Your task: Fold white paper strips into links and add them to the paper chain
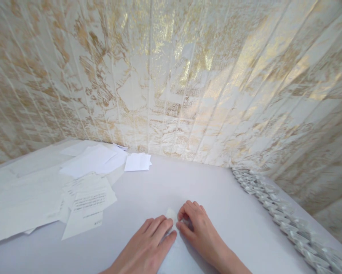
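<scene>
A small white piece of paper [171, 213] lies on the table at the bottom centre, its pointed tip showing between my hands. My left hand [152, 243] rests over its left side, fingers bent and thumb pressed near the index finger. On the other side, my right hand [198, 230] is curled, with thumb and index finger close together at the paper's edge. Most of the paper is hidden under my fingers, so its folds cannot be made out.
Loose white sheets [19, 198], one printed page [88, 203] among them, spread over the left of the white table [165, 186]. A small paper stack [137, 162] lies at the back. Along the right edge runs a braided chain of folded pieces [282, 220]. Gold-patterned curtain [171, 76] hangs behind.
</scene>
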Demonstrator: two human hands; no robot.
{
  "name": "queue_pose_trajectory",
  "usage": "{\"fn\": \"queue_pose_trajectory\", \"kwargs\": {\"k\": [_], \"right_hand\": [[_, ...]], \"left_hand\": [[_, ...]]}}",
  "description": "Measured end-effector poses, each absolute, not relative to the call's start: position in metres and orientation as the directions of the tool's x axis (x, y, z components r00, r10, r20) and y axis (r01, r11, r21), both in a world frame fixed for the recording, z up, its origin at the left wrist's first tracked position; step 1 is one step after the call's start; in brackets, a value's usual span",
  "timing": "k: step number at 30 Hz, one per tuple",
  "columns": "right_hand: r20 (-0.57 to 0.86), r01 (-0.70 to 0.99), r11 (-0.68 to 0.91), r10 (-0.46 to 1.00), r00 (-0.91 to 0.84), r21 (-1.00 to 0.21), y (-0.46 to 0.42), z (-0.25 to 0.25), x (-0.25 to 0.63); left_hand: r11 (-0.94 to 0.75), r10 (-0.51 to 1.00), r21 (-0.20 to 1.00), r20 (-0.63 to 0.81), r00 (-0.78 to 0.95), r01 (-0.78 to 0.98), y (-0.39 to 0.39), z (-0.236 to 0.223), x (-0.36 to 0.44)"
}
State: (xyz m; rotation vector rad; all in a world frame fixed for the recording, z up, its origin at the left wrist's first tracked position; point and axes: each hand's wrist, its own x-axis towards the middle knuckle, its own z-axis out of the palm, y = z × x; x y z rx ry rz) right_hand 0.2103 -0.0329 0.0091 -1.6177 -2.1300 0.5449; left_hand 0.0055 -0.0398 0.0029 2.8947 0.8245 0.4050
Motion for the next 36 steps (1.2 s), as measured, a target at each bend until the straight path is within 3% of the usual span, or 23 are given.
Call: {"fn": "queue_pose_trajectory", "kwargs": {"k": [4,11,17,24,31,36], "right_hand": [[0.056,0.78,0.213,0.973,-0.224,-0.588,-0.036,0.011,0.21],[0.016,0.718,0.195,0.969,-0.248,-0.668,-0.033,0.011,0.22],[0.022,0.641,0.177,0.97,-0.242,-0.747,-0.028,0.01,0.229],[0.054,0.751,0.19,0.978,-0.203,-0.632,-0.038,0.009,0.206],[0.072,0.763,0.215,0.974,-0.217,-0.609,-0.042,0.009,0.199],[0.07,0.795,0.248,0.965,-0.252,-0.553,-0.043,0.015,0.197]], "left_hand": [[-0.867,0.499,0.187,0.304,0.812,0.462,-0.036,-0.007,0.005],[-0.847,0.531,0.198,0.261,0.806,0.494,-0.041,0.0,0.001],[-0.847,0.523,0.247,0.237,0.819,0.47,-0.033,-0.023,0.001],[-0.797,0.603,0.21,0.242,0.76,0.566,-0.037,-0.036,0.011],[-0.719,0.668,0.461,0.252,0.701,0.52,-0.033,-0.002,0.005],[-0.732,0.668,0.432,0.307,0.677,0.526,-0.023,0.019,0.0]]}}
